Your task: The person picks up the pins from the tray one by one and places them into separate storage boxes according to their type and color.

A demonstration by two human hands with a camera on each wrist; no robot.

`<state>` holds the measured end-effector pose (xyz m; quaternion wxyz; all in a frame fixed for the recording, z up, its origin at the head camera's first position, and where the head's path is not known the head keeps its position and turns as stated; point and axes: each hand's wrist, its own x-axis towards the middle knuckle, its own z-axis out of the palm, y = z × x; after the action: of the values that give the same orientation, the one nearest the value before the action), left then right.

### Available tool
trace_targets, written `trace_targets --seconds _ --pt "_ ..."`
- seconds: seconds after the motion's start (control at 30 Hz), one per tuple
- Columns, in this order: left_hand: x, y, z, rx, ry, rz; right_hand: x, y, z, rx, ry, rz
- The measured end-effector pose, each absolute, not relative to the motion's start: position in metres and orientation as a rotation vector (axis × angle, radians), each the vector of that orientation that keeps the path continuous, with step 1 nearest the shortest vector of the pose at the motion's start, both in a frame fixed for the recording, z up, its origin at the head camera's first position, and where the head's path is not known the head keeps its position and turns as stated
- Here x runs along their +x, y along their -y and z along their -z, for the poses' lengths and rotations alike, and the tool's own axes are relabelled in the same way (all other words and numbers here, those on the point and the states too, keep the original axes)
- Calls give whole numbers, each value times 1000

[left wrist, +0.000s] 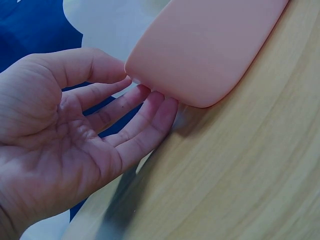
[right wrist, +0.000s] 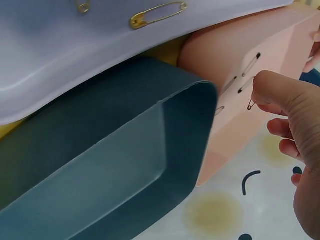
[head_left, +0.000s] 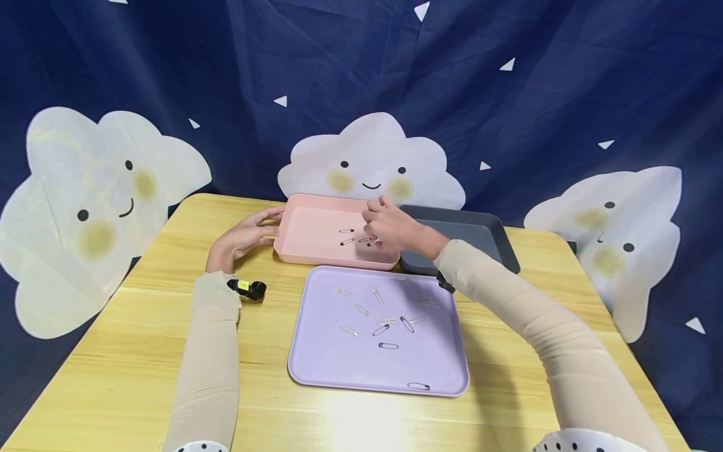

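My left hand (head_left: pixel 245 237) is at the left end of the pink tray (head_left: pixel 305 238); in the left wrist view its relaxed fingertips touch the tray's end wall. Over the right part of that tray, my right hand (head_left: pixel 392 226) has thumb and forefinger together. A black safety pin (right wrist: pixel 251 104) sticks out from these fingertips in the right wrist view. Several black safety pins (head_left: pixel 347 231) lie on the pink tray's floor. On the lilac tray (head_left: pixel 333 364) nearer me, gold safety pins (head_left: pixel 361 309) and black safety pins (head_left: pixel 388 346) lie scattered.
Right of the pink tray, close against it, stands a dark grey tray (head_left: pixel 480 235), partly hidden by my right hand and forearm. The wooden table (head_left: pixel 265 376) ends just behind the two back trays, where a blue cloth (head_left: pixel 350 56) with cloud prints hangs.
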<state>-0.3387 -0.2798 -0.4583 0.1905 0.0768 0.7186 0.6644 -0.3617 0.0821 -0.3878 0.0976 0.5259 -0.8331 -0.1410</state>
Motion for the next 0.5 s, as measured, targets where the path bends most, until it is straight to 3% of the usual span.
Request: trace_targets --seconds 0.5 --pt "-340 281 459 232 -2046 -1841 -369 -84 400 1541 2419 509"
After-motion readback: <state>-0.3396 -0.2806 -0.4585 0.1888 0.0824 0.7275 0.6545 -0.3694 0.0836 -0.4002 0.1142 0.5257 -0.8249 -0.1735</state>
